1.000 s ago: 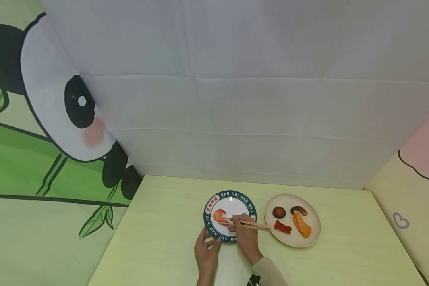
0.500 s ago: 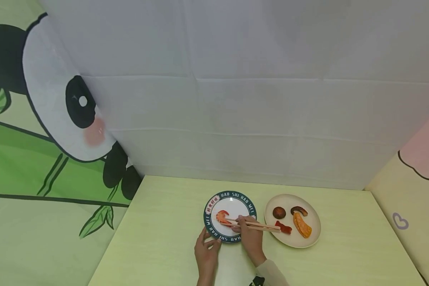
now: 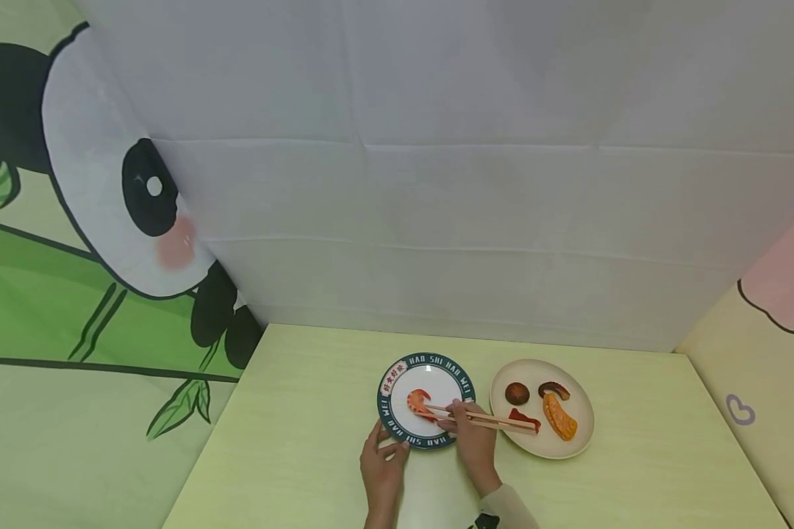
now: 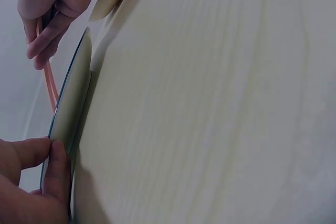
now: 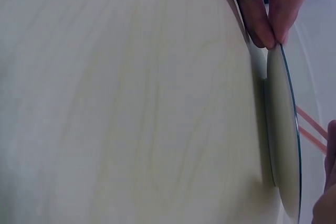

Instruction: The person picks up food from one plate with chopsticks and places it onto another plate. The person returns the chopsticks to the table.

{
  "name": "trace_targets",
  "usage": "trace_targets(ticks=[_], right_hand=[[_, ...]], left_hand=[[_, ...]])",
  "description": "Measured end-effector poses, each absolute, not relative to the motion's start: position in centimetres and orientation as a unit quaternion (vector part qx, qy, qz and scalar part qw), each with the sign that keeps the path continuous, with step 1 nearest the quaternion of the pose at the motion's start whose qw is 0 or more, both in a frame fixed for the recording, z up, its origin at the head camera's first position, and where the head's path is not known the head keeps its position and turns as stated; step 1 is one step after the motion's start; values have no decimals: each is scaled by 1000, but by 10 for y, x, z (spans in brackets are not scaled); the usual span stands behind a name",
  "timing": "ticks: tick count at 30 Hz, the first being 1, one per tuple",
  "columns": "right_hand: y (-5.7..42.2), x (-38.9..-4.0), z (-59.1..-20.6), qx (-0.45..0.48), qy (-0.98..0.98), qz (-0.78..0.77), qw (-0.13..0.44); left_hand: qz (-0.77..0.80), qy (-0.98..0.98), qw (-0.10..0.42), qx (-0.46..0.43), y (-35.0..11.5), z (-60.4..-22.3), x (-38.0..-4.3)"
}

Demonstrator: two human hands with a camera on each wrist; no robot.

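Note:
My left hand pinches the near-left rim of a white plate with a dark green lettered border; the left wrist view shows thumb and fingers at the plate's edge. In my right hand is a pair of wooden chopsticks, held over the plate's right side. Their tips meet an orange-red shrimp near the plate's middle. The right wrist view shows the chopsticks behind the plate's edge, with the shrimp hidden there.
To the right stands a cream plate with a brown mushroom, a dark curved piece, a red strip and an orange wedge. The chopsticks' back ends overlap it. A pale wall cloth rises behind the table.
The right hand and chopsticks have moved a little to the right, and the shrimp has shifted right across the plate with them. The left hand stays at the rim.

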State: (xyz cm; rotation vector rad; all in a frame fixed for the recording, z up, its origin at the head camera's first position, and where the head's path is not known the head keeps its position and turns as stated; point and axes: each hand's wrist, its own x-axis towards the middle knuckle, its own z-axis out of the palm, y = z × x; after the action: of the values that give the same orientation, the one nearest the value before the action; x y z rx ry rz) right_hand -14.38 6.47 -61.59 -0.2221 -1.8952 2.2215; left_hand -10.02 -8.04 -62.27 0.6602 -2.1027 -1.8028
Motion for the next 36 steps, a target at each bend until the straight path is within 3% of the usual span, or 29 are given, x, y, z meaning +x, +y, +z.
trace_targets(ticks=[36], right_hand=[[86, -138, -613, -129, -621, 765, 115]], left_hand=[[-616, -739, 136, 238, -79, -624, -100]])
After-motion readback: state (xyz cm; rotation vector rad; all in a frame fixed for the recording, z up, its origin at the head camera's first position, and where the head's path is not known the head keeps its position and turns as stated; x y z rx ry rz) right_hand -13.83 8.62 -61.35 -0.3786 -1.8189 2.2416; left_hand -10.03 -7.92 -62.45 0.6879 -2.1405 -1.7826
